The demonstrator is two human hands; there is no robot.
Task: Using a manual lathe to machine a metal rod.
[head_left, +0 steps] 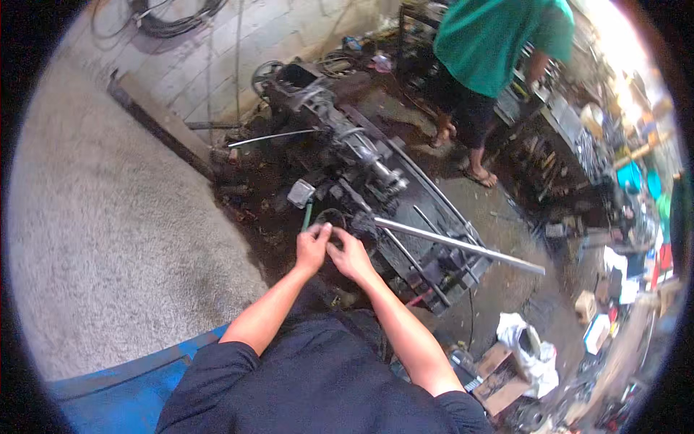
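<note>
Both hands meet in front of the lathe-like machine (369, 163), fingertips close together. My left hand (311, 249) is closed in a pinch, thumb toward the right hand. With curled fingers, my right hand (349, 254) pinches right beside it. Whatever lies between the fingertips is too small and dark to name. A dark ring-like shape (331, 215) shows just beyond them; I cannot tell whether it is held or part of the machine. Behind the left fingers a green rod-like handle (308, 215) stands below a pale square box (301, 194).
A long metal bar (463, 246) juts right from the machine. Beyond it a person in a green shirt (499, 43) stands at a cluttered bench (571, 145). A cardboard box (501, 380) and white sack (531, 354) lie lower right. A rough grey wall (123, 239) rises left.
</note>
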